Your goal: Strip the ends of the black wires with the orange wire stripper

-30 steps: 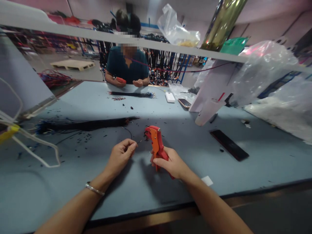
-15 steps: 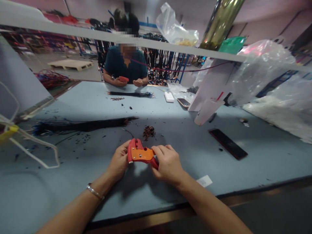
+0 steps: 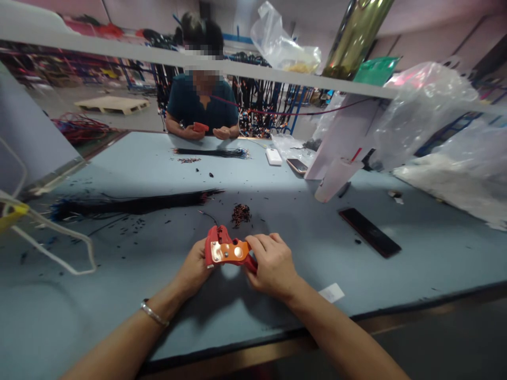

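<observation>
My right hand (image 3: 273,264) is wrapped round the handles of a red and orange wire stripper (image 3: 226,252), held above the table with its jaw end to the left. At that end, my left hand (image 3: 195,266) is closed, its fingertips hidden behind the tool's head. A short black wire (image 3: 209,215) pokes up behind the jaws from where those fingers are; the pinch itself is out of sight. Just beyond the stripper lies a small pile of cut brown-black bits (image 3: 241,214). A long bundle of black wires (image 3: 138,206) is to the left of the pile.
At the left stands a white wire frame (image 3: 89,248) with yellow tape. To the right are a dark phone (image 3: 370,232), a plastic cup (image 3: 336,179) and a white label (image 3: 331,293). Across the table (image 3: 277,316) sits a person (image 3: 203,105) holding a red tool. A shelf bar (image 3: 253,71) crosses above.
The stripper has tilted slightly, and light now glints off its orange side. Its jaw end and my left hand have shifted a little to the left. Both hands keep their hold.
</observation>
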The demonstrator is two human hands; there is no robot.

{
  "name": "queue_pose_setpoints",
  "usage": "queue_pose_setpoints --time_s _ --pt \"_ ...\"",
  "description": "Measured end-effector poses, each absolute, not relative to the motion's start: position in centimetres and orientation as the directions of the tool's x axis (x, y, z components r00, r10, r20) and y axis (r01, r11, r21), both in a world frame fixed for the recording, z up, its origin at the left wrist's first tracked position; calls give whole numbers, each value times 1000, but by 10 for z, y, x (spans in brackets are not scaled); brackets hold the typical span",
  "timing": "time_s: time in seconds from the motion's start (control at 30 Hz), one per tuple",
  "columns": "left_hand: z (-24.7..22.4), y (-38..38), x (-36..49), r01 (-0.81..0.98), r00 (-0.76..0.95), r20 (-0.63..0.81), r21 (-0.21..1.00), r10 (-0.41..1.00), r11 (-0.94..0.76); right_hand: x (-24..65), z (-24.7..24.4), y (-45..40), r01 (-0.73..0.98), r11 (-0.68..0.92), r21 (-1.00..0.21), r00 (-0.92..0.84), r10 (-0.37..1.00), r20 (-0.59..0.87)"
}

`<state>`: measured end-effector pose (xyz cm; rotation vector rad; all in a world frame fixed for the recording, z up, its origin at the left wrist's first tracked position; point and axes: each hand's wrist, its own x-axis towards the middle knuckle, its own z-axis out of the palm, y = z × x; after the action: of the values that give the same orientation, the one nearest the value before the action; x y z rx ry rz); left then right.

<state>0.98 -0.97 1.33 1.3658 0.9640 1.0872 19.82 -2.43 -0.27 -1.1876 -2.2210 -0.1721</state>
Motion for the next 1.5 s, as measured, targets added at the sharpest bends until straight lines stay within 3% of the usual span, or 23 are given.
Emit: queue_pose_setpoints --time_s 0.57,0.9,1.5 --pt "3 -9 10 75 281 143 983 949 -170 195 -4 -26 835 530 -149 -398 767 503" --pt "15 -9 17 35 246 31 999 969 -41 191 -7 -22 867 483 -122 -385 806 449" --pt "1 -1 13 -18 219 -5 1000 976 9 190 -2 -14 880 458 -128 -407 864 297"
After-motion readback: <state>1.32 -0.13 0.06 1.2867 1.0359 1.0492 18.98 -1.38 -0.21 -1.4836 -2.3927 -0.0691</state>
